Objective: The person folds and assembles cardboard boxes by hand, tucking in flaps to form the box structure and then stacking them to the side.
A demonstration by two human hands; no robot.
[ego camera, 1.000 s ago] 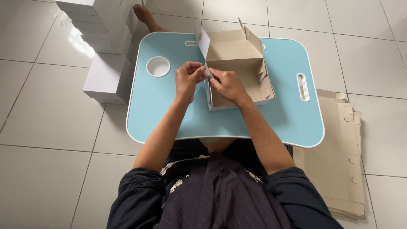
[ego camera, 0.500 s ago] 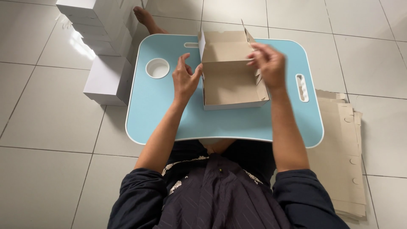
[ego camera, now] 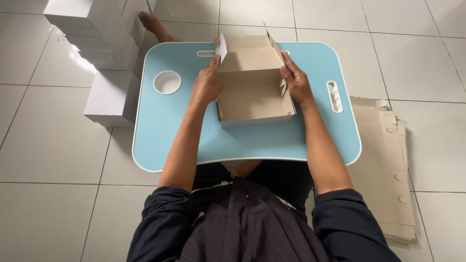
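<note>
Box: a brown cardboard box (ego camera: 252,92), open at the top with flaps standing up at its far end, sits in the upper middle of the frame on the counter.
Left hand: the left hand (ego camera: 206,86) presses flat against the box's left wall, its grip closed on that side, fingers reaching up to the white-faced flap.
Right hand: the right hand (ego camera: 296,82) holds the right wall the same way, thumb on the rim.
Counter: a light blue counter (ego camera: 170,131) with a round cup hollow (ego camera: 167,82) left of the box and a slot handle (ego camera: 334,96) to its right.
Left of frame: white boxes (ego camera: 104,53) stacked on the tiled floor.
Right of frame: flat cardboard sheets (ego camera: 383,160) piled on the floor.
</note>
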